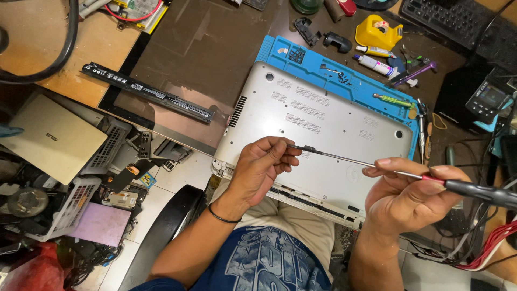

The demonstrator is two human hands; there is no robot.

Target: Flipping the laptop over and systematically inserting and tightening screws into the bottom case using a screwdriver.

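A silver laptop (323,116) lies upside down, partly on a blue work mat (291,54) and partly over my lap. My right hand (404,194) grips the black and red handle of a long screwdriver (350,159). Its thin shaft runs left across the laptop's bottom cover. My left hand (264,167) pinches the shaft's tip end with thumb and fingers, just above the laptop's near edge. A small dark piece sits on the shaft close to my left fingertips.
A long black battery bar (148,91) lies on the desk at left. Glue tubes (377,64), a yellow tape dispenser (377,32) and small tools crowd the mat's far right. A gold laptop (51,137) and cluttered baskets stand at left; cables at right.
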